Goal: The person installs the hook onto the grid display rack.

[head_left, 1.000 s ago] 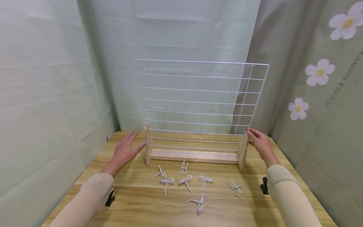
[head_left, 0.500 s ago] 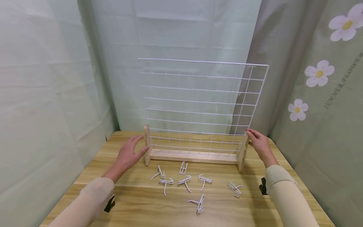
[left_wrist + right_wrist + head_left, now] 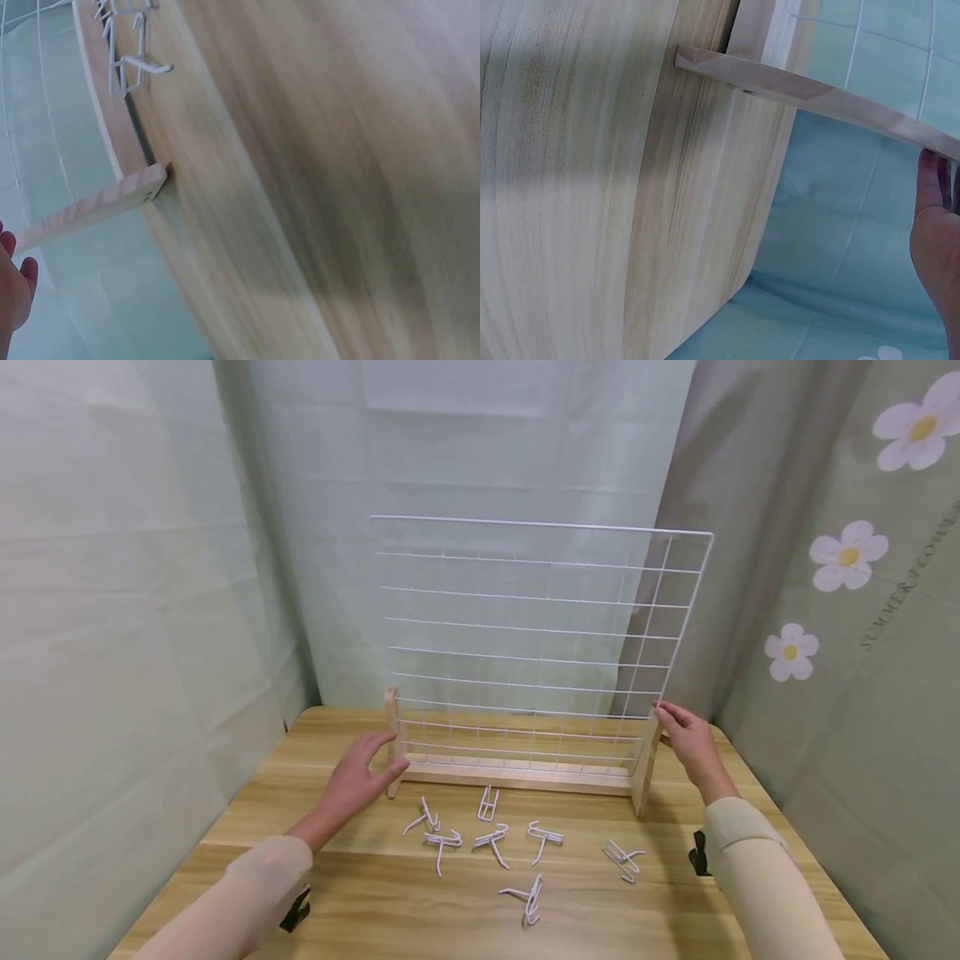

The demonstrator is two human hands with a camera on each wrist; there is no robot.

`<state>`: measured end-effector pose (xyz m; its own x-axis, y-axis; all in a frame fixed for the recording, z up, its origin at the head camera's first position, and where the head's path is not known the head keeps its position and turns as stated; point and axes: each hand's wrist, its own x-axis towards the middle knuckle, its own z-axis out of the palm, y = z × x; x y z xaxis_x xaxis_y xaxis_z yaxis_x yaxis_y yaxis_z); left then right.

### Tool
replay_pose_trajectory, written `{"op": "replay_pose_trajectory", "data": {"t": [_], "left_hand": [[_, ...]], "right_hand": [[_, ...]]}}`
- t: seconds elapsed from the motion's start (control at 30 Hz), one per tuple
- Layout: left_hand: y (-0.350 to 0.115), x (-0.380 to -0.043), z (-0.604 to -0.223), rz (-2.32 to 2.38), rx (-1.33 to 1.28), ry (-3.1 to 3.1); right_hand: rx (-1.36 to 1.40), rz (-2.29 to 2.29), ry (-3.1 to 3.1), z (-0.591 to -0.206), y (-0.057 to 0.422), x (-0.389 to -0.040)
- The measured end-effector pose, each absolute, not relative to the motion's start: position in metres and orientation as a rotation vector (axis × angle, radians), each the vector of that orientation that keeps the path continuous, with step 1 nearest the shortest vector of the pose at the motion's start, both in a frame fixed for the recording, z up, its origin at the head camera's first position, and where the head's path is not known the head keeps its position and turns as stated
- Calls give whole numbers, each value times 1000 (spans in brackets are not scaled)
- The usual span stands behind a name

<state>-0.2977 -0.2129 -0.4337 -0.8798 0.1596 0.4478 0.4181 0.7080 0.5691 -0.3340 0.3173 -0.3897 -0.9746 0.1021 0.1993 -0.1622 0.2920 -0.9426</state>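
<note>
I'm in a curtained booth (image 3: 112, 610): pale-green cloth sheet (image 3: 487, 443) at 12 o'clock, 3 white-petalled printed flowers (image 3: 849, 557) at 2, light wood-grain tabletop (image 3: 600, 918) at 6.

In front of me, wooden worktop (image 3: 405, 927), light brown, streaky grain. Behind it I see pale green back cloth (image 3: 487, 452) with fold lines. On my left, pale creased cloth (image 3: 127, 568). On my right, darker green cloth (image 3: 840, 735), three white flowers (image 3: 849, 556) in slanting row, yellow in middle; beside them slanting grey lettering (image 3: 903, 585), "SUMMER" readable.
</note>
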Motion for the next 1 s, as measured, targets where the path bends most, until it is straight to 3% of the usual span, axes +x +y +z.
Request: {"op": "replay_pose_trajectory", "data": {"t": [1.0], "left_hand": [[-196, -288, -482, -1450, -305, -2460]], "right_hand": [[52, 1773, -2321, -391, 316, -332]]}}
